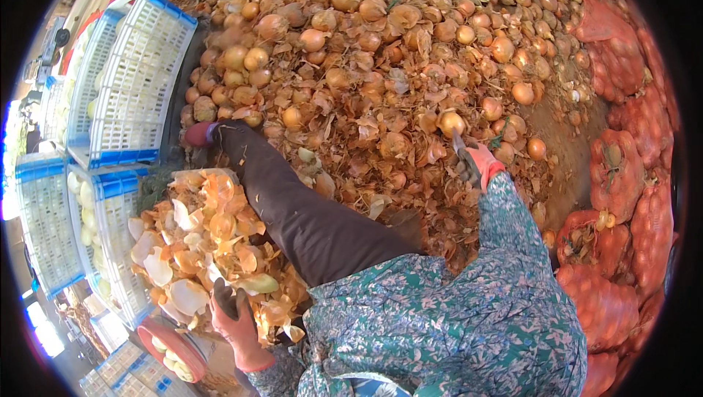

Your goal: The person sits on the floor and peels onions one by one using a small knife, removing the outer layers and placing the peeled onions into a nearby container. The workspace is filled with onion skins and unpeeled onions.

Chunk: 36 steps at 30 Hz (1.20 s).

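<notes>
My right hand (479, 165), in an orange-and-grey work glove, grips a small knife (457, 142). The blade tip meets an unpeeled yellow onion (452, 122) that lies on a wide heap of onions (351, 76) and loose brown skins. Down at the lower left, my left hand (236, 320) wears a matching glove. Its thumb and fingers are apart with nothing seen between them. It is at the edge of a mound of peeled-off onion skins (211, 232), close to a pale green-white onion piece (258, 284).
Blue-and-white plastic crates (134, 76) with peeled onions stand along the left. A red tub (171, 348) holding several peeled onions is below them. Red mesh sacks of onions (615, 177) are stacked along the right. My outstretched leg (318, 216) lies between the onion heap and the skins.
</notes>
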Available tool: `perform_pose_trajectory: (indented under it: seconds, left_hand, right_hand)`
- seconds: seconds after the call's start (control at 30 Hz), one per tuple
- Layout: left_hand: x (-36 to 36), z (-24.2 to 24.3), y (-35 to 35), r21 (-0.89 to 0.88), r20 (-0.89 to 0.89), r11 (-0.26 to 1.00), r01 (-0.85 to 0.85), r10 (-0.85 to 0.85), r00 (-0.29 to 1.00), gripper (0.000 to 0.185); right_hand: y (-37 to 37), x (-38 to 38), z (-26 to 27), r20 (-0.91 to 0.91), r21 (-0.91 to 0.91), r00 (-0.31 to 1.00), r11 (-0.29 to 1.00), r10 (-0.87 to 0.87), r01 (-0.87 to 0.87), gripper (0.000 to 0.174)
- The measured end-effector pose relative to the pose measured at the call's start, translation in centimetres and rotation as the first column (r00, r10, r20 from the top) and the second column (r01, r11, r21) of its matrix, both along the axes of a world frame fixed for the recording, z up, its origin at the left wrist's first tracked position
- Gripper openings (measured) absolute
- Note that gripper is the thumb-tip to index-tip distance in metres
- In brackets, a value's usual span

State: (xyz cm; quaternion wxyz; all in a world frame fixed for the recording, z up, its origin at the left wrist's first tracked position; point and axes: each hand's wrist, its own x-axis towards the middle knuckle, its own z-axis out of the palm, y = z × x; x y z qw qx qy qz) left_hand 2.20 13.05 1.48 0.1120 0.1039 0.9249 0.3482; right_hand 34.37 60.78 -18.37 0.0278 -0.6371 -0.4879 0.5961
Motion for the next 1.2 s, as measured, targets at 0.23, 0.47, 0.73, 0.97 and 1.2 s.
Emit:
perform_pose_trajectory:
  seconds: [0.23,0.47,0.73,0.97,1.2]
  left_hand:
    - [0.8,-0.4,0.3,0.158,0.079,0.984,-0.082,0.07,0.994,0.044]
    - [1.5,1.5,0.4,0.406,0.093,0.886,-0.224,0.204,0.975,0.039]
    - [3.3,0.7,-4.9,0.176,-0.089,0.907,-0.382,0.401,0.912,0.052]
    - [3.4,-1.1,-5.5,0.04,-0.034,0.941,-0.337,0.339,0.94,0.048]
    - [3.5,-1.0,-6.5,0.022,-0.062,0.965,-0.261,0.262,0.963,0.054]
  right_hand:
    - [-5.5,-6.8,7.0,-0.252,-0.183,0.934,0.936,0.252,-0.302,0.052]
    - [-16.0,-22.8,22.4,-0.655,-0.057,0.316,0.372,0.686,-0.927,0.036]
    - [-29.0,-26.2,18.1,-0.512,0.408,-0.291,-0.07,0.808,-0.91,0.039]
    - [-29.9,-26.5,19.3,-0.251,0.341,-0.461,-0.368,0.851,-0.865,0.046]
    - [-27.2,-26.9,20.6,-0.197,0.441,-0.426,-0.308,0.883,-0.843,0.05]
